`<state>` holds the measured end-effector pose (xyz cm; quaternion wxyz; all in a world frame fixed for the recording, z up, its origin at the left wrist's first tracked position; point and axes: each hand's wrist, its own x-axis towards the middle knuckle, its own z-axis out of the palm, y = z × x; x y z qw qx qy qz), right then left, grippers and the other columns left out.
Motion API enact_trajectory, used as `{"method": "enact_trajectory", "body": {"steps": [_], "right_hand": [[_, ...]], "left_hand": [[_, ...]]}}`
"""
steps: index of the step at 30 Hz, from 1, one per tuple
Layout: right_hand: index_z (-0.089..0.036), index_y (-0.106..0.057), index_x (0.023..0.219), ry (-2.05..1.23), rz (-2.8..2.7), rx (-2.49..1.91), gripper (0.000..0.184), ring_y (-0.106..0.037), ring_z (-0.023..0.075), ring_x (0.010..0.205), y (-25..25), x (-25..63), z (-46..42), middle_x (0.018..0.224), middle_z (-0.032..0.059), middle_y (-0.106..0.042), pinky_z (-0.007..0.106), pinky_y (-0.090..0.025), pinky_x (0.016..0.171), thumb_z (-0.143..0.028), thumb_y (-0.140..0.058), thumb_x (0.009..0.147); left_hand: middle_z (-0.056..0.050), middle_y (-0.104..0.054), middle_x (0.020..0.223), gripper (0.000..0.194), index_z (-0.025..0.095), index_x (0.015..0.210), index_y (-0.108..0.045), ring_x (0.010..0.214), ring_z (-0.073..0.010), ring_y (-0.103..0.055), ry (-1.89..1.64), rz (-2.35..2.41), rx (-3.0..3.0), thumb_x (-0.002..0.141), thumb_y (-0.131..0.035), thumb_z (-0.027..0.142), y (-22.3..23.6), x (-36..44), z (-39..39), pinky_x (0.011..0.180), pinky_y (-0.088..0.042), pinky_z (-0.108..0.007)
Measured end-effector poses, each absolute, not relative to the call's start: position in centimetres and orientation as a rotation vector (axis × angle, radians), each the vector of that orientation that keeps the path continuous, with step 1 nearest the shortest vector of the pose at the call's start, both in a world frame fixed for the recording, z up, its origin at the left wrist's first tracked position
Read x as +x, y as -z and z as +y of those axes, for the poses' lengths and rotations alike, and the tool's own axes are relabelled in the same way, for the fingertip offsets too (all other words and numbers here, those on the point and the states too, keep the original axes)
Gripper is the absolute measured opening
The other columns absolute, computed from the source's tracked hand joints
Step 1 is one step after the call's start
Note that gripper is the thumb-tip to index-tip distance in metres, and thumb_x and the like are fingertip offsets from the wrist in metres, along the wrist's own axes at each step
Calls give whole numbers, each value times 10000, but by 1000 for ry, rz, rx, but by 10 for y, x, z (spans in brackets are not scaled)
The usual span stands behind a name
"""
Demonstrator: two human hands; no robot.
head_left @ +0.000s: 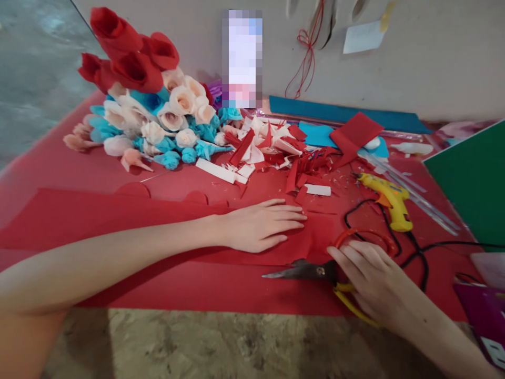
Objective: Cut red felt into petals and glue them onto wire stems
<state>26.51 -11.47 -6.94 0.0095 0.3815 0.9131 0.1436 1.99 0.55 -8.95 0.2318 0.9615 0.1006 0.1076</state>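
My left hand (262, 226) lies flat, fingers outstretched, pressing on a long strip of red paper (90, 216) that spreads across the table's near side. In my right hand (373, 279) is a pair of scissors (305, 271) with dark blades and one red and one yellow handle loop. The fingers are curled at the handles, and the blades point left, low over the table beside the strip's near edge. My right palm and part of the handles are hidden from view.
Handmade paper flowers (158, 116) crowd the back left. Red and white scraps (264, 145) cover the back middle. A yellow glue gun (390, 197) with a black cord lies right, near a green board (469, 184). A blurred upright screen (242, 58) stands behind.
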Motion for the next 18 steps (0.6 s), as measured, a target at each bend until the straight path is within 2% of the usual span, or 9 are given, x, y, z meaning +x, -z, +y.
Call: {"method": "enact_trajectory", "body": {"steps": [10, 13, 18], "right_hand": [[-27, -528, 1059, -348, 2882, 1206, 371, -462, 268, 872, 72, 247, -104, 883, 138, -578, 380, -379, 797, -105, -369, 734], [-32, -527, 1067, -338, 2890, 1183, 375, -465, 261, 876, 74, 245, -102, 888, 134, -577, 374, -380, 798, -75, -364, 732], [-48, -531, 1062, -403, 2915, 1121, 369, -481, 246, 879, 80, 249, -103, 884, 127, -574, 387, -371, 821, -19, -328, 755]], "left_hand": [[-121, -577, 1155, 326, 88, 1128, -530, 1141, -199, -446, -488, 191, 2515, 873, -340, 161, 84, 20, 7, 1034, -312, -383], [-124, -592, 1107, 317, 75, 1095, -547, 1086, -200, -468, -475, 186, 2548, 868, -339, 153, 84, 20, 7, 1022, -326, -368], [-140, -576, 1120, 325, 82, 1096, -538, 1085, -227, -469, -463, 220, 2669, 843, -337, 113, 92, 22, 7, 1010, -326, -413]]}}
